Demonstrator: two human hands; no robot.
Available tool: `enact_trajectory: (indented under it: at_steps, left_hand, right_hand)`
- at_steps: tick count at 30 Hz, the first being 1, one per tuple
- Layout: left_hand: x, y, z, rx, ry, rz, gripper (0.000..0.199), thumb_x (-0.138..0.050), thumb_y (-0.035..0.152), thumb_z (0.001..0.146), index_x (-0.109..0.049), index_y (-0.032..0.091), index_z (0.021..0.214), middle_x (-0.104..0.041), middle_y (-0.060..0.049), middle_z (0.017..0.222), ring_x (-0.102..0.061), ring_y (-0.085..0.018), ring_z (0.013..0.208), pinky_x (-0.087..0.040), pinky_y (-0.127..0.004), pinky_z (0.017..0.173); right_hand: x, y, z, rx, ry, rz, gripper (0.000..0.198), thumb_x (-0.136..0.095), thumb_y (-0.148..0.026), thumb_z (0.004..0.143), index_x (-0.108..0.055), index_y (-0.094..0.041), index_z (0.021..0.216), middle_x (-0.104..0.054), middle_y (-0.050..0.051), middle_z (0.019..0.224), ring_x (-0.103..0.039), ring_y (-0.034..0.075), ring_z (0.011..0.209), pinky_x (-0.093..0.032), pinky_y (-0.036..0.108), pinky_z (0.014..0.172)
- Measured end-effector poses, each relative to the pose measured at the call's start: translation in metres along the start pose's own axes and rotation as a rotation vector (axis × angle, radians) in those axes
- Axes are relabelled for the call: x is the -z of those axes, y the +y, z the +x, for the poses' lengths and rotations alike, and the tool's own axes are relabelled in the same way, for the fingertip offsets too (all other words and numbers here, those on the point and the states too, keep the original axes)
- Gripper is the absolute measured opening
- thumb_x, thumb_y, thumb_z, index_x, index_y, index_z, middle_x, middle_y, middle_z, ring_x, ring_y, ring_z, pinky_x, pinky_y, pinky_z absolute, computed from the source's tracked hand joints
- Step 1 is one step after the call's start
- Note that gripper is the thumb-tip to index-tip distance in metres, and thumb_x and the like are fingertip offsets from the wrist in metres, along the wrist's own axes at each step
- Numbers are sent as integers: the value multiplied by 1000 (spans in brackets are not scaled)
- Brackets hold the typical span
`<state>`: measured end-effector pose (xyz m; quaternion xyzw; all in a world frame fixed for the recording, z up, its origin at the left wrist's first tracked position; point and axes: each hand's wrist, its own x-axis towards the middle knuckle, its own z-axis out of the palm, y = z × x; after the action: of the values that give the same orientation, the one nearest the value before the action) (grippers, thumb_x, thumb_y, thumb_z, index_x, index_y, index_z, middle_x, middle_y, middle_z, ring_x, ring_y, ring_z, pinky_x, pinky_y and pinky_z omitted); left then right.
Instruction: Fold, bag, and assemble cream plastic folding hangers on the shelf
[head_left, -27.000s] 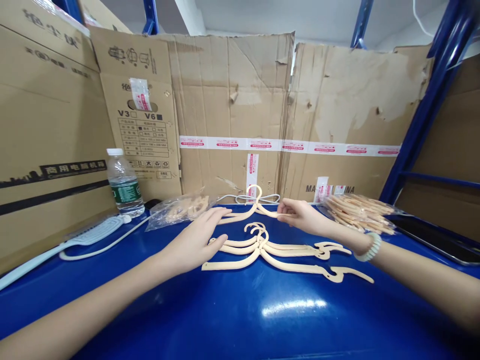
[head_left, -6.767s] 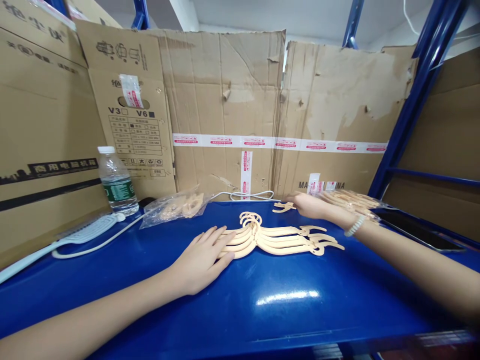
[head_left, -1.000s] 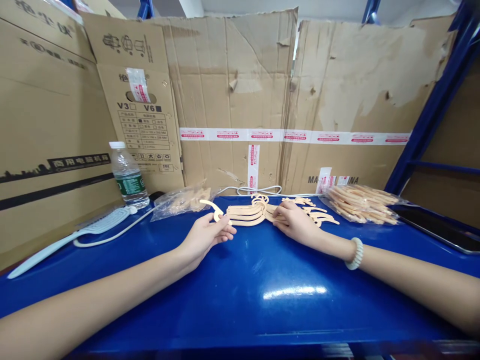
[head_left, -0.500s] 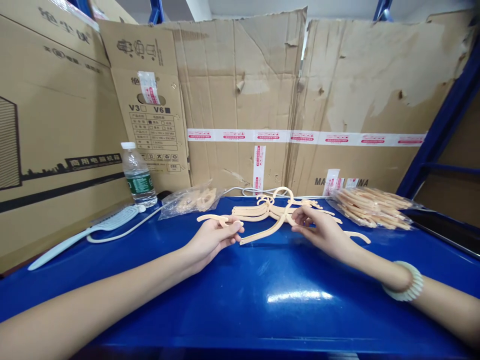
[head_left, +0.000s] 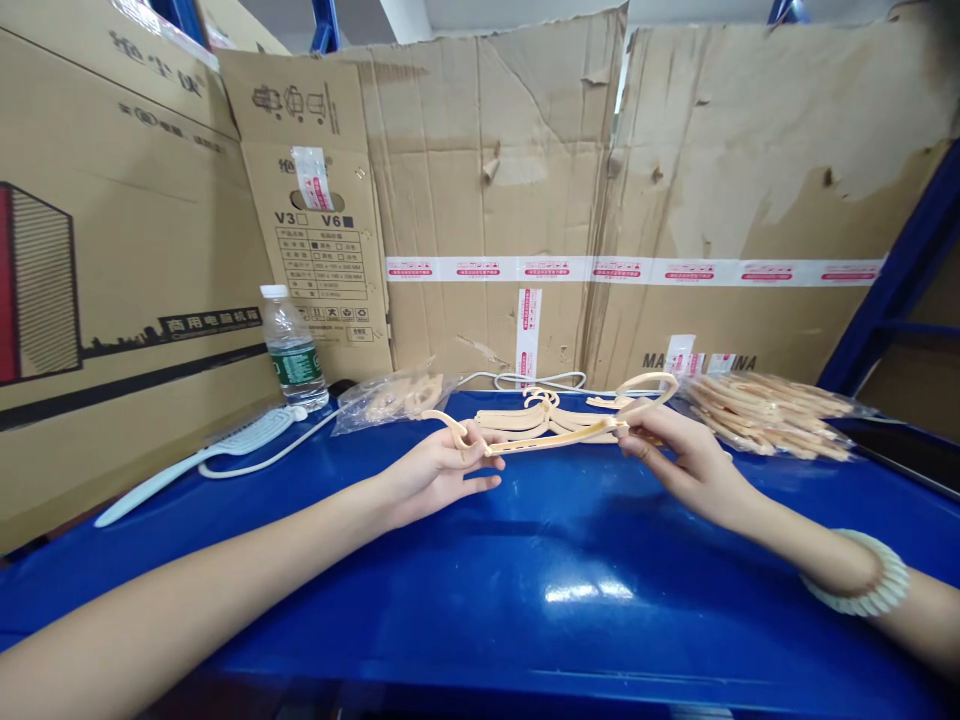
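A beige plastic clothes hanger point(head_left: 559, 438) is held tilted above the table, one arm pointing left. My right hand point(head_left: 686, 455) is closed around its middle, just below the large hook, and covers the far part of it. Between the fingers and thumb of my left hand point(head_left: 442, 470) is a small curved beige plastic piece point(head_left: 450, 424). This piece touches or nearly touches the hanger's left arm end; whether they are joined I cannot tell. Several stacked beige hangers point(head_left: 517, 420) lie just behind, partly hidden by the held one.
On the blue table point(head_left: 525, 600), a clear bag of small beige parts point(head_left: 397, 396) lies left and a bag of long beige pieces point(head_left: 772, 410) right. A water bottle point(head_left: 295, 350), a pale blue hairbrush point(head_left: 225, 445) and a dark flat device point(head_left: 911, 460) stand or lie around. Cardboard point(head_left: 487, 200) walls the back.
My right hand has moved right and turned the hanger, so its hook now leans right. The hanger's left arm end has come up to my left hand and its curved piece.
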<state>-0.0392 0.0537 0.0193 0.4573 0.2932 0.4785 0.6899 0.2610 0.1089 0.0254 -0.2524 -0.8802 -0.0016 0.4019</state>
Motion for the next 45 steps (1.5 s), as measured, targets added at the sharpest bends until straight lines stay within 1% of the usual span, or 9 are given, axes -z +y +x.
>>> enact_trajectory:
  at_steps: [6,11,14,17,22,26,36,42,45]
  left_hand:
    - [0,-3,0,3,-41,-56,26,-84,19,63,-59,15,71,-60,-3,88,-61,-16,81,-48,-32,79]
    - [-3,-3,0,-7,12,-94,22,-82,13,62,-60,13,65,-63,-4,82,-62,-14,74,-51,-27,74]
    - [-5,-3,0,-37,48,-74,16,-78,11,66,-62,12,65,-64,-5,80,-62,-13,73,-53,-27,74]
    - [-7,-3,-1,-54,126,-14,13,-71,5,71,-62,10,64,-64,-5,75,-62,-13,69,-53,-25,71]
    - [-12,-2,-5,-64,305,71,24,-58,-6,74,-54,10,55,-65,-6,75,-63,-12,62,-54,-25,64]
    - [-14,-2,-6,-68,377,101,27,-52,-9,74,-51,10,56,-65,-5,71,-64,-12,58,-54,-25,61]
    - [-10,-5,-3,-101,385,150,23,-54,-9,69,-50,12,60,-67,-4,69,-65,-13,59,-54,-24,61]
    - [-11,-4,-3,-35,321,151,22,-57,-9,64,-50,12,59,-63,-1,60,-64,-12,54,-54,-23,58]
    - [-12,-3,-4,-17,337,152,22,-56,-10,65,-52,11,59,-63,-1,60,-65,-12,55,-55,-23,59]
  right_hand:
    - [-1,-2,-1,53,53,-42,10,-48,-25,93,-56,-23,87,-62,4,80,-57,18,74,-45,30,65]
    - [-2,-6,-1,117,118,-28,8,-51,-20,91,-58,-24,88,-66,5,88,-62,20,83,-48,33,72]
    - [-4,-8,-2,135,127,-31,9,-51,-17,90,-57,-24,90,-67,6,91,-63,22,88,-50,35,77]
    - [-6,-9,-4,162,125,-38,11,-52,-16,90,-58,-24,92,-68,7,92,-65,22,89,-51,35,77]
    - [-10,-14,-7,195,112,-19,17,-51,-13,89,-60,-24,97,-69,7,92,-66,22,88,-53,36,78]
    - [-12,-17,-9,234,130,-18,17,-52,-11,88,-60,-22,97,-69,8,94,-65,22,91,-53,33,77]
    - [-14,-18,-12,222,100,-17,18,-52,-8,88,-58,-22,99,-66,6,91,-64,20,90,-51,30,75]
    - [-13,-19,-8,188,99,-4,14,-52,-9,88,-57,-20,94,-63,5,84,-59,17,77,-48,28,68]
    - [-11,-21,-7,176,123,-15,13,-52,-10,88,-58,-20,93,-63,4,82,-58,16,75,-47,27,68]
